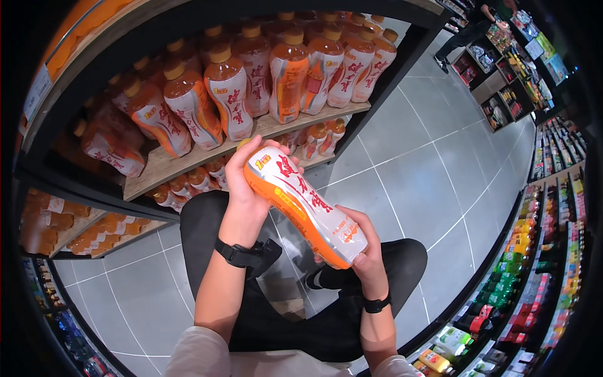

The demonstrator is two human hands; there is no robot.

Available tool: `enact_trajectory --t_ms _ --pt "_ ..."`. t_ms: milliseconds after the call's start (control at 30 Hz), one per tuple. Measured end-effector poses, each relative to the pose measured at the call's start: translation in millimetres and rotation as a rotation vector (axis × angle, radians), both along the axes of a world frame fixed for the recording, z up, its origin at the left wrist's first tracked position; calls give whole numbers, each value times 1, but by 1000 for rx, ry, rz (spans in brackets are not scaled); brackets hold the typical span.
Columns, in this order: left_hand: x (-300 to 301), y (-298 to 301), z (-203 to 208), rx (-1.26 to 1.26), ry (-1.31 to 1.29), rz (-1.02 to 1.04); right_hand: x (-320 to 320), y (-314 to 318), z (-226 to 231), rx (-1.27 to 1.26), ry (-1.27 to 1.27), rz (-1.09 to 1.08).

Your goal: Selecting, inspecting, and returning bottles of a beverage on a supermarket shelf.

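A plastic drink bottle (301, 201) with a white and orange label and red lettering lies tilted across both my hands, above my bent knees. My left hand (244, 176) wraps round its upper end, by the orange-yellow cap, which is partly hidden. Round the bottle's base is my right hand (367, 248), with its fingers partly hidden beneath. Just beyond my left hand, similar bottles (227, 94) stand in rows on a wooden shelf (257, 131).
Lower shelves hold more of these bottles (195, 181). Grey floor tiles (408, 169) spread to the right. Curving along the right side is a rack of colourful drinks (502, 283). At the far right, a person (468, 34) stands near display crates (502, 94).
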State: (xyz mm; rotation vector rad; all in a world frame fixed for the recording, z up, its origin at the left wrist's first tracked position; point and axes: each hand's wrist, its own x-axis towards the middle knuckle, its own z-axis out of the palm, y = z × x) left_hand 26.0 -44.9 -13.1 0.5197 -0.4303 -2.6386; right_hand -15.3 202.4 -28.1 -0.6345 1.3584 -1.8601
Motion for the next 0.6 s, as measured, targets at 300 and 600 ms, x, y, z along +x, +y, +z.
enact_trajectory --t_ms 300,600 --pt "3 -3 -2 -69 27 -3 2 -5 -1 -20 -19 2" --pt "7 -4 3 -97 36 2 3 -4 -6 -31 -10 23"
